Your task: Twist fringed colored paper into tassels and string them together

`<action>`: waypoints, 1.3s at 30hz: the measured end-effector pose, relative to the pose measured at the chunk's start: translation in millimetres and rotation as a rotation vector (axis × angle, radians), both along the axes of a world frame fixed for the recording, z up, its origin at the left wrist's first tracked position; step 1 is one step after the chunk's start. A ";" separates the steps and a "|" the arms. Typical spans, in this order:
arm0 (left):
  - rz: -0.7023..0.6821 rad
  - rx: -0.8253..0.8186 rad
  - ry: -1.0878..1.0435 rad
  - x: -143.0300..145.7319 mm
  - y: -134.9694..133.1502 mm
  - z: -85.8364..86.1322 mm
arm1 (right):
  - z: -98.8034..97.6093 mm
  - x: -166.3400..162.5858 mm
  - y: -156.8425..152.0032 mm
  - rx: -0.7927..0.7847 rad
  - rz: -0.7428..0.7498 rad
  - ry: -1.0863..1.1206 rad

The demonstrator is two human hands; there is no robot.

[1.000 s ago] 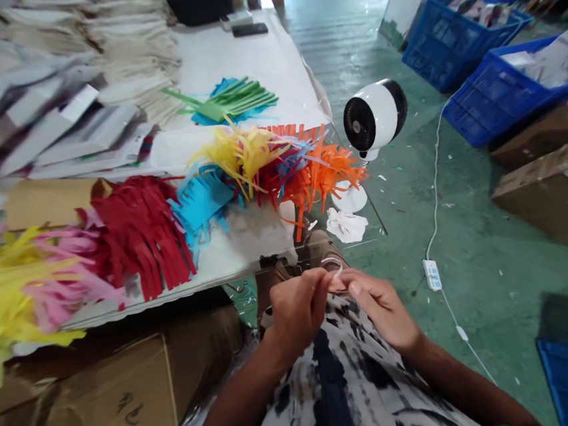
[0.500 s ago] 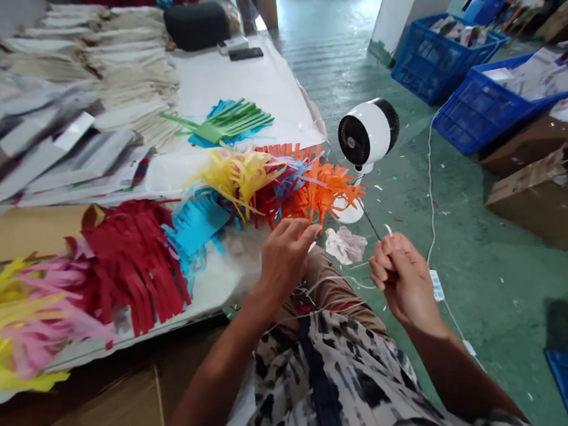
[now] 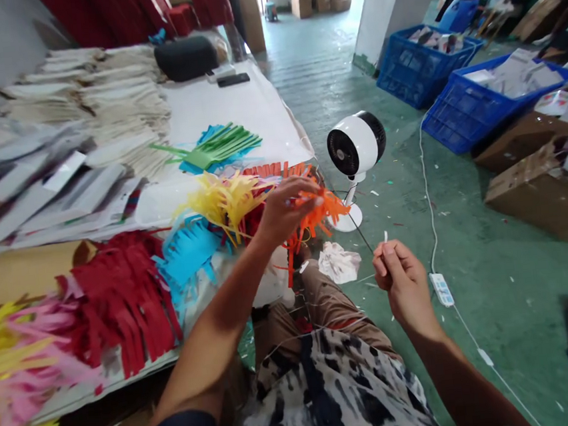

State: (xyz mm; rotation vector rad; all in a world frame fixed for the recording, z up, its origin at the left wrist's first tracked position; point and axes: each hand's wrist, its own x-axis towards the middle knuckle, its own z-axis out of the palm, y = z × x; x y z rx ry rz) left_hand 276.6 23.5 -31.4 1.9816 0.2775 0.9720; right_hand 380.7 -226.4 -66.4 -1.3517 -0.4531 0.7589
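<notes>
My left hand [image 3: 288, 209] is at the table's front corner, its fingers bent round orange fringed paper [image 3: 326, 210]. One orange strip hangs below the hand. To the right, over the floor, my right hand [image 3: 401, 275] is closed in a pinch on a thin dark rod [image 3: 361, 232], which slants up and left toward the orange fringe. A small white tip [image 3: 385, 236] sticks up above its fingers; I cannot tell what it belongs to. Beside my left hand lie yellow fringed paper [image 3: 232, 198] and blue fringed paper [image 3: 190, 249].
Dark red fringe [image 3: 124, 299], pink fringe [image 3: 42, 370] and green fringe [image 3: 212, 149] lie on the white-covered table [image 3: 253, 105], with stacked cream sheets [image 3: 128, 114]. A white fan [image 3: 357, 142] stands on the floor near crumpled white paper [image 3: 339, 262], a power strip [image 3: 441, 289] and blue crates [image 3: 460, 112].
My left hand has moved up and forward onto the orange fringe, and a strip of it now hangs down. My right hand still grips the rod. The camera view has tilted up slightly.
</notes>
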 end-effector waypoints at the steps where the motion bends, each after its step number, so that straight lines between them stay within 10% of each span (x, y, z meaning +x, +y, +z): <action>1: 0.019 -0.129 -0.072 1.4 7.6 5.0 | -0.8 -0.2 -1.3 0.000 0.001 0.007; 7: 0.014 -0.510 -0.445 -14.6 24.6 43.4 | -2.6 -6.3 -7.7 0.027 -0.008 -0.016; 14: 0.040 -0.546 -0.697 -64.7 12.9 98.0 | 8.3 -14.8 -9.7 0.017 0.001 -0.144; 25: 0.142 -0.626 -0.141 -98.6 -135.8 19.0 | 36.7 -60.9 15.0 0.061 0.100 -0.462; 39: 0.192 -0.711 -0.135 -119.9 -166.8 2.2 | 60.7 -89.7 25.9 0.089 0.246 -0.478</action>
